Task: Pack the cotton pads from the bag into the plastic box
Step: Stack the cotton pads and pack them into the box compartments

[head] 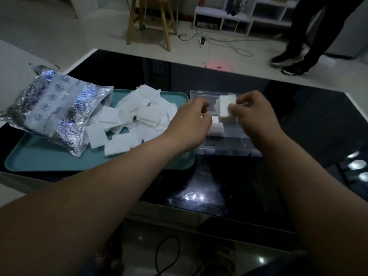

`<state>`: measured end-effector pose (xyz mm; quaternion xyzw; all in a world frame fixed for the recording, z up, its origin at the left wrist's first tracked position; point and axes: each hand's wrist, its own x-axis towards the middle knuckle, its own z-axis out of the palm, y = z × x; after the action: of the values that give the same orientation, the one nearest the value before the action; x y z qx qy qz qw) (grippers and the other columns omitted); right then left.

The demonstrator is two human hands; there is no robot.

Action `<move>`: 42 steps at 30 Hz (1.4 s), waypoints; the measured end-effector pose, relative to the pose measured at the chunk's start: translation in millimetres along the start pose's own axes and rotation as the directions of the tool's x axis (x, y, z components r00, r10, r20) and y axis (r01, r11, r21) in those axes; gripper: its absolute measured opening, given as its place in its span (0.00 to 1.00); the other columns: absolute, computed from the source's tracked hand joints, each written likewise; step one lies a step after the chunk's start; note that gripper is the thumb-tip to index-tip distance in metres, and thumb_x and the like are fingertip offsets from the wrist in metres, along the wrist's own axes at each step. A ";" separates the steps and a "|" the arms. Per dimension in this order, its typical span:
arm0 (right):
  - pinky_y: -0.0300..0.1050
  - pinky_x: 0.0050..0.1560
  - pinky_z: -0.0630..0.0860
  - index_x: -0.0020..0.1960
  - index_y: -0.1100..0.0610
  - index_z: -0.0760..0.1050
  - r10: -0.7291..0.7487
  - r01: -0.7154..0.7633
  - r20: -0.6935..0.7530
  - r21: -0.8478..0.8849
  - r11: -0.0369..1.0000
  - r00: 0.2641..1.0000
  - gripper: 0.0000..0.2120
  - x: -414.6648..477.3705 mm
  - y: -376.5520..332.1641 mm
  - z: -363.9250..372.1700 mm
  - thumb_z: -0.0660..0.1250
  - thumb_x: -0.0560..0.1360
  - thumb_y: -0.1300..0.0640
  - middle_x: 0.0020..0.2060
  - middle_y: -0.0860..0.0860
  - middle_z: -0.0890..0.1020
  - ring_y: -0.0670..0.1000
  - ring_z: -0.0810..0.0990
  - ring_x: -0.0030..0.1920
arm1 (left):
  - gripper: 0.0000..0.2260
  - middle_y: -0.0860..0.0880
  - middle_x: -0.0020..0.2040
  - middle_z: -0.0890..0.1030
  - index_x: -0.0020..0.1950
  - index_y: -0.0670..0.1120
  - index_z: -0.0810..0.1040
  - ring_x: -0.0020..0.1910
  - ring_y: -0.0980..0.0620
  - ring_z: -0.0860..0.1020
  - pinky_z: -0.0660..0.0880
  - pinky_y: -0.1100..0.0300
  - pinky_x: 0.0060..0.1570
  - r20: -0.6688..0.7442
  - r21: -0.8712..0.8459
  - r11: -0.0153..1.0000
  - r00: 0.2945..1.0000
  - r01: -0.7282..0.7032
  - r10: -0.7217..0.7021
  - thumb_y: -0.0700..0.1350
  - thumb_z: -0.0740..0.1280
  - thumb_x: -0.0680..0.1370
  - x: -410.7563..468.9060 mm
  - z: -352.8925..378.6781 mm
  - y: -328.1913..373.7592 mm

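A: Where are the pads point(226, 108) sitting?
B: Your right fingers point(234, 110) are pinching them, just above the box point(231, 145); left fingers point(206, 116) are curling beside them, grip unclear. Squeezing unevenly risks them fanning and spilling.

Scene reading dim overall, colours muted, fine grain showing throughout. Light sources reflecting as bright spots on glossy black table point(298, 120): one cluster front centre, another at right edge. Bag point(55, 108) foil throwing blue-white glare. Cotton pads point(143, 112) glowing brightest, detail washing out. Forearms point(79, 216) going dark and soft near bottom edge. Wide-angle lens bending table edges.
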<state>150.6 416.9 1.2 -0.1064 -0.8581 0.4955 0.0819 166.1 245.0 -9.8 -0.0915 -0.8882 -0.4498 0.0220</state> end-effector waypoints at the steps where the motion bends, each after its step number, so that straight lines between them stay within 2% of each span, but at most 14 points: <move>1: 0.51 0.42 0.79 0.55 0.54 0.76 -0.007 0.006 -0.034 -0.046 0.999 0.999 0.09 4.3 6.5 -4.6 0.72 0.77 0.55 0.47 0.51 0.81 0.52 0.82 0.45 | 0.17 0.48 0.67 0.77 0.71 0.48 0.73 0.65 0.48 0.74 0.72 0.49 0.65 0.034 0.112 0.992 0.998 -0.065 0.061 0.46 0.61 0.83 1.4 5.0 -0.5; 4: 0.53 0.50 0.81 0.52 0.51 0.76 -0.028 0.015 -0.076 -0.168 0.986 0.997 0.08 13.4 21.7 -7.7 0.72 0.76 0.53 0.45 0.47 0.81 0.52 0.82 0.47 | 0.19 0.50 0.71 0.76 0.73 0.53 0.72 0.70 0.45 0.71 0.67 0.47 0.67 0.150 0.392 0.903 0.981 -0.173 0.122 0.48 0.60 0.82 7.0 19.9 -1.2; 6: 0.56 0.54 0.80 0.51 0.48 0.76 -0.028 0.010 -0.074 -0.234 0.972 0.997 0.07 17.2 29.5 -5.9 0.71 0.74 0.50 0.45 0.46 0.82 0.53 0.82 0.48 | 0.19 0.50 0.71 0.76 0.72 0.54 0.72 0.70 0.45 0.71 0.65 0.46 0.65 0.183 0.487 0.852 0.976 -0.192 0.115 0.50 0.59 0.81 10.0 27.2 -4.0; 9: 0.59 0.60 0.78 0.48 0.46 0.75 -0.011 -0.005 -0.048 -0.325 0.946 0.999 0.05 23.6 40.6 -6.4 0.70 0.74 0.50 0.46 0.45 0.82 0.53 0.81 0.51 | 0.15 0.49 0.66 0.78 0.68 0.54 0.74 0.67 0.43 0.73 0.64 0.45 0.62 0.202 0.537 0.825 0.977 -0.173 0.074 0.49 0.57 0.82 10.3 33.8 -9.7; 12: 0.59 0.62 0.76 0.45 0.47 0.74 -0.005 -0.003 -0.018 -0.400 0.916 1.000 0.04 29.1 46.3 -6.4 0.69 0.73 0.50 0.46 0.45 0.82 0.54 0.81 0.52 | 0.12 0.49 0.61 0.78 0.62 0.52 0.76 0.63 0.43 0.73 0.64 0.45 0.58 0.203 0.560 0.806 0.975 -0.194 0.094 0.46 0.57 0.82 9.8 37.7 -14.9; 14: 0.56 0.63 0.74 0.47 0.47 0.75 -0.005 0.000 -0.010 -0.452 0.892 1.000 0.03 32.5 48.3 -4.8 0.68 0.74 0.51 0.47 0.46 0.81 0.54 0.80 0.52 | 0.12 0.49 0.61 0.78 0.62 0.52 0.76 0.62 0.43 0.73 0.64 0.45 0.57 0.202 0.567 0.798 0.974 -0.203 0.103 0.46 0.57 0.81 9.1 38.4 -15.4; 16: 0.53 0.59 0.68 0.49 0.49 0.77 -0.006 0.002 -0.006 -0.538 0.843 1.000 0.04 34.3 48.8 -1.9 0.67 0.76 0.52 0.46 0.46 0.80 0.53 0.77 0.50 | 0.13 0.49 0.61 0.77 0.63 0.52 0.76 0.63 0.43 0.72 0.64 0.45 0.57 0.202 0.567 0.798 0.974 -0.203 0.104 0.46 0.57 0.81 9.1 39.2 -15.4; 19: 0.54 0.54 0.65 0.49 0.53 0.78 -0.023 0.008 -0.015 -0.630 0.776 1.000 0.05 33.6 48.5 4.8 0.65 0.75 0.54 0.43 0.49 0.81 0.57 0.79 0.50 | 0.13 0.49 0.62 0.76 0.64 0.52 0.75 0.64 0.43 0.71 0.64 0.44 0.59 0.209 0.564 0.802 0.973 -0.198 0.093 0.46 0.58 0.81 9.3 38.6 -15.6; 24: 0.54 0.54 0.64 0.56 0.48 0.79 -0.151 0.117 0.001 -0.638 0.761 0.989 0.09 31.2 48.9 9.7 0.63 0.78 0.54 0.56 0.51 0.82 0.59 0.79 0.58 | 0.18 0.49 0.68 0.75 0.72 0.55 0.71 0.68 0.43 0.70 0.64 0.43 0.63 0.231 0.552 0.809 0.969 -0.202 0.085 0.47 0.58 0.82 8.5 37.3 -16.2; 29: 0.56 0.59 0.67 0.56 0.46 0.82 -0.109 0.117 0.058 -0.712 0.692 0.992 0.13 30.9 47.4 10.6 0.60 0.80 0.51 0.56 0.51 0.84 0.59 0.79 0.57 | 0.18 0.49 0.69 0.74 0.73 0.55 0.71 0.69 0.43 0.69 0.64 0.43 0.64 0.253 0.537 0.820 0.965 -0.200 0.070 0.48 0.58 0.83 9.9 36.1 -16.4; 34: 0.59 0.62 0.72 0.58 0.46 0.82 -0.095 0.078 0.011 -0.666 0.742 0.995 0.14 28.6 34.5 13.2 0.62 0.77 0.50 0.58 0.53 0.83 0.60 0.79 0.59 | 0.17 0.50 0.69 0.75 0.72 0.54 0.73 0.69 0.45 0.70 0.67 0.46 0.66 0.114 0.424 0.879 0.976 -0.218 0.188 0.47 0.60 0.82 11.9 0.1 -10.8; 37: 0.57 0.59 0.77 0.58 0.50 0.83 -0.252 0.208 0.009 -0.594 0.777 0.968 0.14 18.6 10.3 19.4 0.62 0.77 0.51 0.56 0.53 0.84 0.60 0.81 0.57 | 0.15 0.48 0.64 0.78 0.68 0.50 0.77 0.64 0.47 0.75 0.71 0.51 0.64 0.028 0.331 0.922 0.979 -0.200 0.203 0.44 0.61 0.83 10.7 -50.3 -19.1; 39: 0.53 0.55 0.79 0.55 0.52 0.83 -0.331 0.320 0.078 -0.534 0.783 0.940 0.11 5.7 -7.5 31.8 0.63 0.79 0.53 0.52 0.53 0.85 0.57 0.82 0.53 | 0.13 0.48 0.62 0.79 0.66 0.49 0.79 0.60 0.49 0.77 0.71 0.58 0.59 0.005 0.307 0.940 0.988 -0.147 0.153 0.43 0.62 0.83 1.3 -82.3 -34.0; 42: 0.50 0.50 0.78 0.52 0.53 0.83 -0.356 0.420 0.223 -0.461 0.781 0.908 0.09 -17.8 -25.6 55.6 0.65 0.79 0.54 0.48 0.52 0.85 0.56 0.82 0.49 | 0.12 0.50 0.61 0.80 0.64 0.50 0.80 0.58 0.51 0.78 0.68 0.61 0.54 0.021 0.363 0.930 0.998 -0.055 0.051 0.44 0.63 0.82 -17.7 -110.6 -60.6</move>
<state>151.4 353.4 -4.7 0.0859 -0.9632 0.2346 0.0989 167.7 118.6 5.6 -0.1124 -0.9534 -0.2763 0.0458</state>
